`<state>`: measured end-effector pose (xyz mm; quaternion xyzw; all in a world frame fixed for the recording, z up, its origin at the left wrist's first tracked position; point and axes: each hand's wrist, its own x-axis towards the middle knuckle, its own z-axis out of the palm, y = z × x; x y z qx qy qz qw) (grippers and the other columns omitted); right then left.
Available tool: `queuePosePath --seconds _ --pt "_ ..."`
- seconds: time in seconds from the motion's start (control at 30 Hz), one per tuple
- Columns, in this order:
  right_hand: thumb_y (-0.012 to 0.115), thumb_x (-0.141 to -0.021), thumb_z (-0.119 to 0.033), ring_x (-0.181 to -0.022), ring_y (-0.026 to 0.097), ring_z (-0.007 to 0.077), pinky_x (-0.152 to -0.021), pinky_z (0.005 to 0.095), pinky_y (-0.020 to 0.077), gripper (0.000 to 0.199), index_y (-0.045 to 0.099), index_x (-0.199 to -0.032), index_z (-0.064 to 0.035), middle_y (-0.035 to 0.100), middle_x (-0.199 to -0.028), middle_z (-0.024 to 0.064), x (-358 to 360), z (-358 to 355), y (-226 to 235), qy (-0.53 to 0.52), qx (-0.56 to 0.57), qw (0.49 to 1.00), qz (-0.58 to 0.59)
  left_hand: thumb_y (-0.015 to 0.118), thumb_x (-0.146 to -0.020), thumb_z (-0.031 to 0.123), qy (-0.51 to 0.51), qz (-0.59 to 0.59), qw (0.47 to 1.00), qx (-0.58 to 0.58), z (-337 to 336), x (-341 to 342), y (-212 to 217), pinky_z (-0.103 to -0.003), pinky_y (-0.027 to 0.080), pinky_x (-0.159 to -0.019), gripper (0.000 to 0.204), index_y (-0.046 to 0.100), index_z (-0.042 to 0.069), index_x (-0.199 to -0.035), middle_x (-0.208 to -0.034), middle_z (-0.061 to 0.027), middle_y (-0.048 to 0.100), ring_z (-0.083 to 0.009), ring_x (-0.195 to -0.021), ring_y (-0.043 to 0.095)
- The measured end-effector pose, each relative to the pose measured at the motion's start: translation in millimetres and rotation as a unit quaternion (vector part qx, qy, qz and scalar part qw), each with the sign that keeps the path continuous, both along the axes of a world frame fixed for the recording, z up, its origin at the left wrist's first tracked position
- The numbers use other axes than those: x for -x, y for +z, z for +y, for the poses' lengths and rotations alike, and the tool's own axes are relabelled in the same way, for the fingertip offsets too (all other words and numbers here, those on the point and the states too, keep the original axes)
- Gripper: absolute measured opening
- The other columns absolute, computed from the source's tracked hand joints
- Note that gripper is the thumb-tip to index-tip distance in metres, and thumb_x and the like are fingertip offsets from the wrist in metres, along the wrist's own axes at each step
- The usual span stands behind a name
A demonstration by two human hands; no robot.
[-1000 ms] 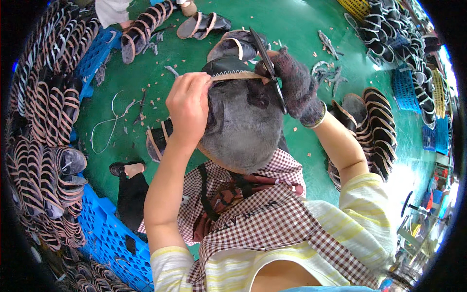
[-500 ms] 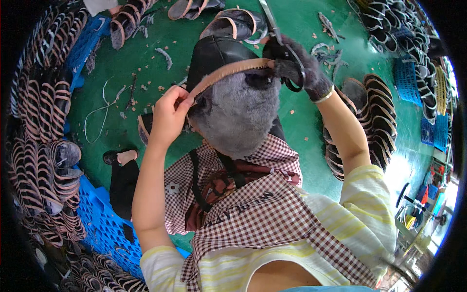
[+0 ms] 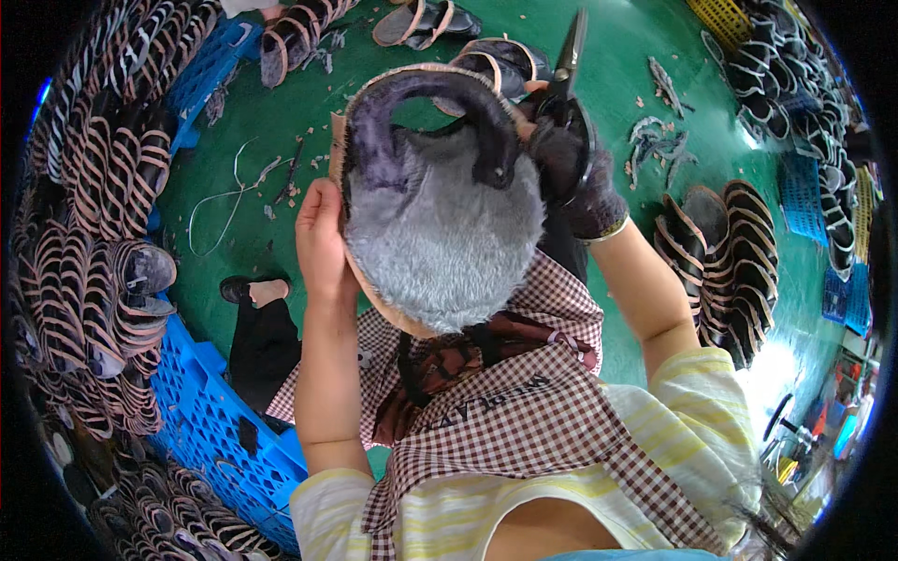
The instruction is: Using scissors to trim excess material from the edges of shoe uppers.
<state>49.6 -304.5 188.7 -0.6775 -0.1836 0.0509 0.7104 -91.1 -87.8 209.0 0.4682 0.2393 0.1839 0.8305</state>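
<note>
Held up before me is a fur-lined slipper [image 3: 449, 243], with a light grey plush footbed, a darker furry strap arching at its far end and a tan edge. My left hand [image 3: 323, 238] grips its left edge, thumb in front and the other fingers behind. In a dark glove with bare fingertips, my right hand [image 3: 575, 173] is closed around black-handled scissors [image 3: 572, 51], whose blades point away from me. The right fingertips also touch the slipper's right edge. Beneath the slipper, a brown checked apron [image 3: 524, 402] covers my lap.
Strapped slippers [image 3: 500, 65] lie ahead on the green floor, among grey fur scraps [image 3: 655, 145]. At right stand nested rows of slippers [image 3: 739, 262]. Blue pallets [image 3: 220, 411] and many stacked slippers [image 3: 75, 309] line the left, near another person's dark-trousered leg [image 3: 262, 346].
The slipper has tilted so its plush inside and strap opening face me. My left hand has slid down its left edge. The scissors have swung more upright, and the view has shifted slightly.
</note>
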Motion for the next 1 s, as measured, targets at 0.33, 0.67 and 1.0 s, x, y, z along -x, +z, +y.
queuePosePath --seconds 0.33,0.67,1.0 --pt "0.072 -0.062 -0.025 -0.079 0.057 0.0323 -0.066 0.0396 0.0441 0.048 0.053 -0.103 -0.0090 0.058 -0.090 0.0121 21 42 95 0.083 0.394 0.777 -0.483 0.050 -0.088 0.009 0.065 -0.075 0.937 -0.334 2 16 14 -0.020 0.035 -0.070 0.015 0.049 -0.001 -0.077 -0.096 -0.0055 0.055 -0.0086 -0.078 0.044" --pt "0.071 -0.062 -0.022 -0.071 0.060 0.0278 -0.058 0.0360 0.0456 0.047 0.056 -0.105 -0.0080 0.061 -0.087 0.0097 -6 38 95 0.118 0.325 0.775 -0.529 0.052 -0.088 0.016 0.029 -0.008 0.974 -0.223 32 34 27 -0.017 0.034 -0.068 0.014 0.056 0.005 -0.080 -0.084 0.0046 0.053 -0.0028 -0.073 0.042" --pt "0.058 -0.066 -0.022 -0.072 0.056 0.0185 -0.057 0.0338 0.0397 0.029 0.062 -0.094 -0.0186 0.060 -0.101 0.0032 -3 65 159 0.102 0.318 0.564 -0.755 0.052 -0.087 0.021 -0.199 0.015 0.963 -0.179 62 44 51 -0.015 0.029 -0.061 0.015 0.049 0.010 -0.077 -0.072 0.0097 0.041 0.0000 -0.067 0.037"
